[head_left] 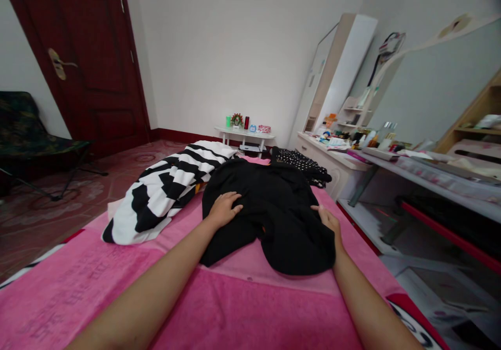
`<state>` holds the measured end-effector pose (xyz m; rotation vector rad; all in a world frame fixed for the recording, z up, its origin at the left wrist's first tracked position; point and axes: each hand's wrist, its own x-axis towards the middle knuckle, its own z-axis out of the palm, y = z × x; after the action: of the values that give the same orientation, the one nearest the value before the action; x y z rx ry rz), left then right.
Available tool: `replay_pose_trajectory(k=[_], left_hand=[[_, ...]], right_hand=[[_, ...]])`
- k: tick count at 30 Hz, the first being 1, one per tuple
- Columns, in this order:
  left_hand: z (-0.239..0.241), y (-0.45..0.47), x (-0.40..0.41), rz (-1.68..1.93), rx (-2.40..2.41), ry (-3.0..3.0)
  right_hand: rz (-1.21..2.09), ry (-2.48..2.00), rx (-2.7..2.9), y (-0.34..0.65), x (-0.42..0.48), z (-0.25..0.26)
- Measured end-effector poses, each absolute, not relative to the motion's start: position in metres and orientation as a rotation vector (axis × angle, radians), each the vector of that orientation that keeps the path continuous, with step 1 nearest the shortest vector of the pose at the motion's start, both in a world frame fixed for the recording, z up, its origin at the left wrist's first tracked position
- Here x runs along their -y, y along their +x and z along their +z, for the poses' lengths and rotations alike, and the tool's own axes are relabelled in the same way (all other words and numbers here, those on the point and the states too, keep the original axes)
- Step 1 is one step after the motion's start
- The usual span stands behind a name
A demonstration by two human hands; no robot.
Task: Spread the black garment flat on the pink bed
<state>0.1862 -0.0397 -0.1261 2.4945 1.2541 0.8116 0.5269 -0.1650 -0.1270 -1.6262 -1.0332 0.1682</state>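
A pair of black shorts point(274, 198) lies spread on the pink bed cover point(250, 308), both leg openings towards me. My left hand point(225, 209) rests flat on the left part of the shorts, fingers apart. At their right edge, my right hand point(329, 220) touches the cloth with its fingers stretched inward; some of its fingers are hidden. To the left of the shorts is a rumpled black-and-white striped garment point(172, 183). Behind them on the right sits a folded black cloth with white dots point(301, 165).
A low white table point(246, 132) with small items stands against the far wall. On the right are a cluttered white dresser point(332, 149) and a desk point(442, 175). A camouflage folding chair point(35, 136) stands left, near a dark red door point(86, 52).
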Motion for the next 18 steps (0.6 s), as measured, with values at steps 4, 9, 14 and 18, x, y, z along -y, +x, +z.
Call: replay_pose_trajectory(k=[4, 9, 14, 18], left_hand=[[-0.116, 0.186, 0.044, 1.019, -1.214, 2.454], [-0.095, 0.184, 0.085, 1.07, -0.875, 2.505], [-0.088, 0.173, 0.132, 0.607, -0.876, 2.78], [-0.064, 0.146, 0.118, 0.402, -0.969, 2.978]], right_hand=[[0.228, -1.635, 0.915, 0.524, 0.167, -0.123], [0.259, -1.634, 0.949, 0.525, 0.165, -0.123], [0.284, -1.591, 1.013, 0.53, 0.162, -0.13], [0.254, -1.597, 1.088, 0.538, 0.157, -0.137]])
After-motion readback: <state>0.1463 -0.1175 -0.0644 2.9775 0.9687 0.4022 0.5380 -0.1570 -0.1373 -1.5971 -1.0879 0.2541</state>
